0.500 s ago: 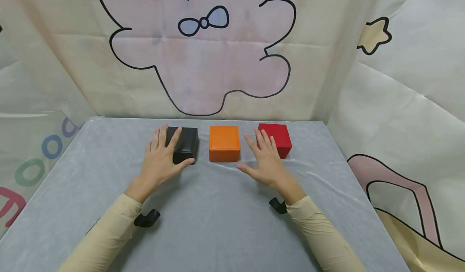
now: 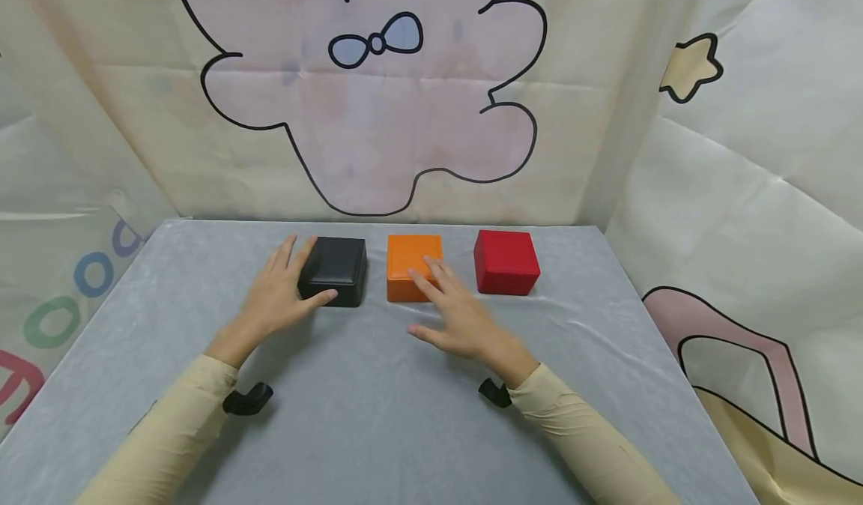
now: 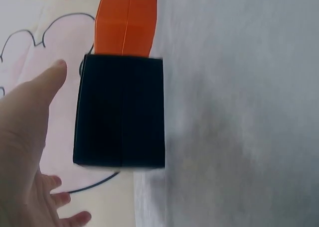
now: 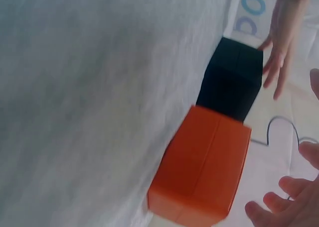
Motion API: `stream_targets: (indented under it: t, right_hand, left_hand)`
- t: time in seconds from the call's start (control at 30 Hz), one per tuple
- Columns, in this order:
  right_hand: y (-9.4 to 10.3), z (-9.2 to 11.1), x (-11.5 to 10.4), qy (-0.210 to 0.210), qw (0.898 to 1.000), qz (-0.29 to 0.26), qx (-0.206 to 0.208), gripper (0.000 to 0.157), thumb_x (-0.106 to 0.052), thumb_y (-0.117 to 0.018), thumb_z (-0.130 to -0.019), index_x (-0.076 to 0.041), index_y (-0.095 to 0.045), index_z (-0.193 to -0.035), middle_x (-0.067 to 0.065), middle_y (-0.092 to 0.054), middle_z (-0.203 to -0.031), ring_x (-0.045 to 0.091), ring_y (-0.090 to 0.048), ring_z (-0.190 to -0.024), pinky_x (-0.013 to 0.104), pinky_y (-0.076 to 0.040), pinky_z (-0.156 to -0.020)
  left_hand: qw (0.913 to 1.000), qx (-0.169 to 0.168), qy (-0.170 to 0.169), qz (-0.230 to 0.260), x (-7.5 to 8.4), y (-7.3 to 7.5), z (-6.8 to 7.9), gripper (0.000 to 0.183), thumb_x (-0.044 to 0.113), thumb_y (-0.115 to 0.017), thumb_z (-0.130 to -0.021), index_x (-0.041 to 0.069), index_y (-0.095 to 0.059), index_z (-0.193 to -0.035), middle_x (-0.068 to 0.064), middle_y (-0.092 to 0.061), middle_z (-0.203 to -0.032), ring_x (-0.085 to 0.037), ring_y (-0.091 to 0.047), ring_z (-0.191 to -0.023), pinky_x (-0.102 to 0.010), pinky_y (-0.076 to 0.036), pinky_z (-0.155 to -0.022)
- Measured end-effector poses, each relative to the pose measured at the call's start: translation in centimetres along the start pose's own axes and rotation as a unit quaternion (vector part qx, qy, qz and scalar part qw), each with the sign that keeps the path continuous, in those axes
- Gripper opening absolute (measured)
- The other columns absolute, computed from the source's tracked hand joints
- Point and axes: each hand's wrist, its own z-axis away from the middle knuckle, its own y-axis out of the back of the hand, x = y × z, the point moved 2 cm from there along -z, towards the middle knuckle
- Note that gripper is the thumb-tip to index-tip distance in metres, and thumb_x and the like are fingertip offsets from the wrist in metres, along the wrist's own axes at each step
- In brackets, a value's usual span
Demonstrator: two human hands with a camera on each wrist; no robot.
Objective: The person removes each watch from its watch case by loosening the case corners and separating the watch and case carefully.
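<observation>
Three boxes stand in a row near the back of the table: a black box (image 2: 340,265) at left, an orange box (image 2: 404,254) in the middle, a red box (image 2: 507,263) at right. My left hand (image 2: 275,295), fingers spread, overlaps the left edge of the black box in the head view. In the left wrist view its thumb (image 3: 50,82) stands apart from the black box (image 3: 119,112). My right hand (image 2: 465,321) reaches over the front right of the orange box, fingers spread and holding nothing. The orange box (image 4: 199,167) fills the lower middle of the right wrist view.
A grey cloth covers the table (image 2: 377,415). Printed curtains hang behind it (image 2: 377,145) and along both sides. A black strap piece (image 2: 248,400) shows at the left wrist, and another black piece (image 2: 495,393) at the right wrist.
My right hand has moved left from the red box to the orange box. The left hand has shifted slightly left off the black box's top. The boxes stay in place.
</observation>
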Motion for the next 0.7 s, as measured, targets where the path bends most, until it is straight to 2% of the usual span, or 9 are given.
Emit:
stream_targets:
  t: [0.1, 0.23, 0.3, 0.4, 0.5, 0.6, 0.7]
  right_hand:
    - [-0.5, -0.7, -0.9, 0.036, 0.999, -0.015, 0.004, 0.084, -0.046, -0.073, -0.09, -0.025, -0.032, -0.16, 0.011, -0.024, -0.168, 0.03, -0.022, -0.156, 0.056, -0.038, -0.116]
    - [-1.6, -1.5, -2.1, 0.056, 0.997, -0.05, -0.013, 0.079, -0.04, -0.074, -0.092, -0.023, -0.035, -0.159, 0.01, -0.029, -0.166, 0.028, -0.03, -0.154, 0.05, -0.04, -0.116]
    - [-2.3, -1.8, -2.6, 0.051, 0.994, -0.084, -0.037, 0.077, -0.038, -0.072, -0.094, -0.022, -0.033, -0.159, 0.008, -0.027, -0.167, 0.026, -0.029, -0.154, 0.05, -0.038, -0.118]
    - [-3.6, -2.3, -3.3, 0.021, 0.987, -0.14, -0.074, 0.077, -0.037, -0.069, -0.096, -0.022, -0.029, -0.161, 0.006, -0.025, -0.169, 0.024, -0.027, -0.155, 0.051, -0.034, -0.121]
    - [-4.9, -3.2, -3.7, -0.022, 0.975, -0.197, -0.101, 0.078, -0.037, -0.066, -0.098, -0.023, -0.023, -0.163, 0.003, -0.024, -0.169, 0.022, -0.029, -0.155, 0.048, -0.03, -0.123]
    - [-5.9, -4.4, -3.9, -0.069, 0.955, -0.265, -0.11, 0.081, -0.035, -0.065, -0.099, -0.024, -0.017, -0.164, 0.003, -0.026, -0.168, 0.024, -0.038, -0.15, 0.044, -0.035, -0.121]
    - [-6.7, -5.8, -4.1, -0.112, 0.933, -0.325, -0.105, 0.084, -0.034, -0.064, -0.1, -0.022, -0.012, -0.164, 0.005, -0.024, -0.169, 0.028, -0.044, -0.146, 0.042, -0.044, -0.114]
  left_hand:
    - [0.9997, -0.017, 0.0, 0.015, -0.8, 0.7, -0.4, 0.104, 0.063, -0.068, -0.087, 0.029, -0.007, -0.164, -0.024, -0.011, -0.168, -0.052, -0.02, -0.15, -0.076, -0.029, -0.108]
    - [0.9972, -0.046, -0.008, 0.059, -1.8, 1.1, -1.1, 0.105, 0.057, -0.072, -0.087, 0.03, -0.005, -0.164, -0.022, -0.006, -0.169, -0.055, -0.014, -0.151, -0.078, -0.024, -0.109]
    - [0.9939, -0.063, -0.009, 0.09, -2.3, 1.1, -1.4, 0.106, 0.052, -0.076, -0.086, 0.03, -0.007, -0.164, -0.022, -0.005, -0.17, -0.055, -0.011, -0.151, -0.079, -0.022, -0.109]
    - [0.9868, -0.089, -0.011, 0.135, -3.0, 1.0, -2.0, 0.108, 0.045, -0.08, -0.085, 0.029, -0.009, -0.164, -0.022, -0.004, -0.17, -0.053, -0.01, -0.153, -0.079, -0.021, -0.11]
    - [0.977, -0.118, -0.015, 0.177, -3.5, 0.9, -2.6, 0.109, 0.039, -0.081, -0.084, 0.026, -0.009, -0.164, -0.021, -0.003, -0.17, -0.05, -0.008, -0.154, -0.076, -0.023, -0.112]
    - [0.9657, -0.145, -0.018, 0.215, -3.9, 0.9, -3.2, 0.11, 0.033, -0.083, -0.084, 0.024, -0.008, -0.165, -0.019, -0.003, -0.17, -0.047, -0.007, -0.156, -0.073, -0.027, -0.113]
    - [0.9576, -0.168, -0.02, 0.233, -4.2, 0.9, -3.9, 0.112, 0.029, -0.084, -0.084, 0.023, -0.007, -0.165, -0.018, 0.0, -0.171, -0.046, -0.005, -0.156, -0.071, -0.027, -0.114]
